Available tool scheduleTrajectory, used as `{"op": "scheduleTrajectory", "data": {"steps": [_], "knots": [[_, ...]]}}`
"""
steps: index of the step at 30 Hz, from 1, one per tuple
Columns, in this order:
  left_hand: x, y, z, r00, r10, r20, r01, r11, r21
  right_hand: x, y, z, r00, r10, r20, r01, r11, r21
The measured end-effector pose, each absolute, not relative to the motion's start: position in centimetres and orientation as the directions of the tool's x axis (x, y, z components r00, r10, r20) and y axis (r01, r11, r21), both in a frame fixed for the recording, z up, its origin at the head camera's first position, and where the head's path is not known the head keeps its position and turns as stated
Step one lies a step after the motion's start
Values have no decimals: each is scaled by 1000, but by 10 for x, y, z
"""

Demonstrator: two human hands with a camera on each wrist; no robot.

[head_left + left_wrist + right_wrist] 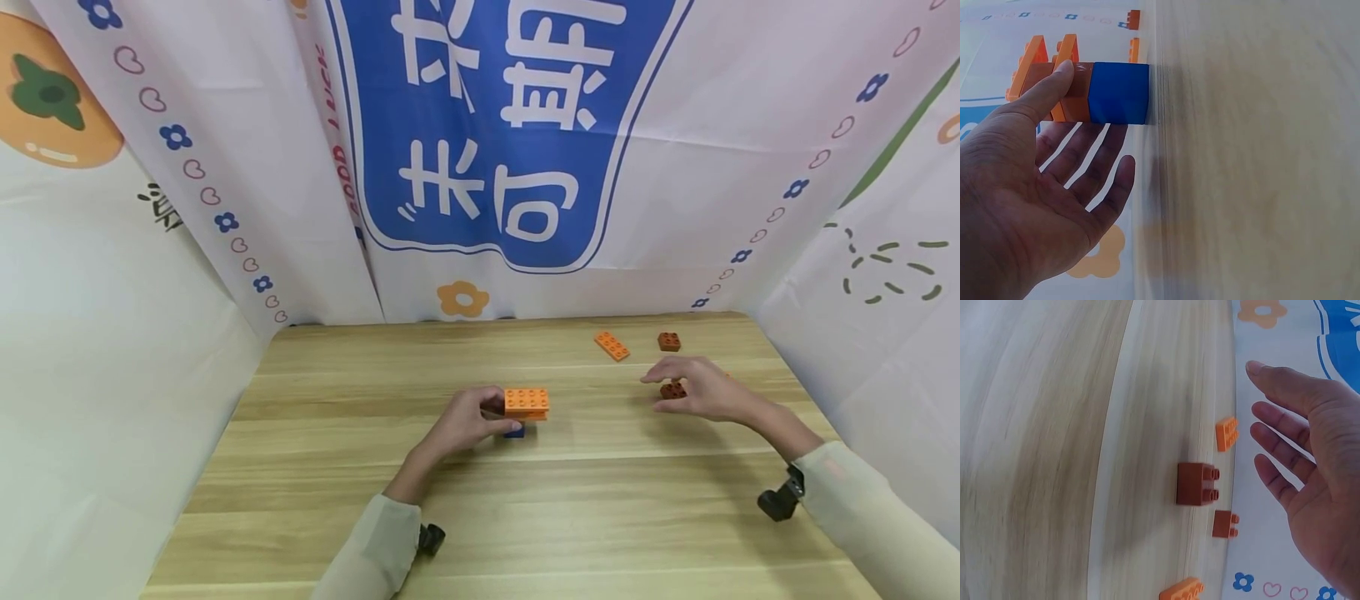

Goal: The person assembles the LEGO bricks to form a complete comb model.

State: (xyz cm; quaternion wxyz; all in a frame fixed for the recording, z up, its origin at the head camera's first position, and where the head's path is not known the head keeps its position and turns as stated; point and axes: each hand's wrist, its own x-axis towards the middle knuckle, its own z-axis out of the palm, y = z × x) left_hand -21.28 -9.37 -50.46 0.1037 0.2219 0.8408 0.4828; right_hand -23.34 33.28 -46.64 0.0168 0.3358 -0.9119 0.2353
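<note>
My left hand point(467, 421) grips a stack of toy building bricks point(527, 400) between thumb and fingers. Lowest in the stack is a blue brick point(1119, 94), with brown bricks and two orange plates alternating above it. In the left wrist view the thumb lies along the upper part while the other fingers pass behind. My right hand point(703, 390) hovers over a brown brick point(1194, 484), its fingers spread and holding nothing. In the head view that hand partly covers the brick.
Toward the back right lie an orange plate point(612, 346) and another brown brick point(669, 342). A second orange plate point(1182, 590) shows in the right wrist view, mostly hidden behind the hand in the head view. Printed white cloth point(675, 208) borders the wooden table point(585, 517).
</note>
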Motion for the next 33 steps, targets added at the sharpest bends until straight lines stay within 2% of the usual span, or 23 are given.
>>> {"op": "scheduleTrajectory", "data": {"steps": [14, 21, 33], "knots": [[-213, -94, -505, -881, 472, 40, 273, 437, 857, -237, 356, -474, -796, -578, 181, -598, 703, -386], [-214, -94, -505, -879, 475, 47, 278, 430, 859, -239, 366, -478, -800, -571, 185, -591, 697, -407], [-214, -93, -507, -883, 468, 38, 272, 444, 853, -243, 374, -486, -837, -536, 112, -527, 734, -428]]}}
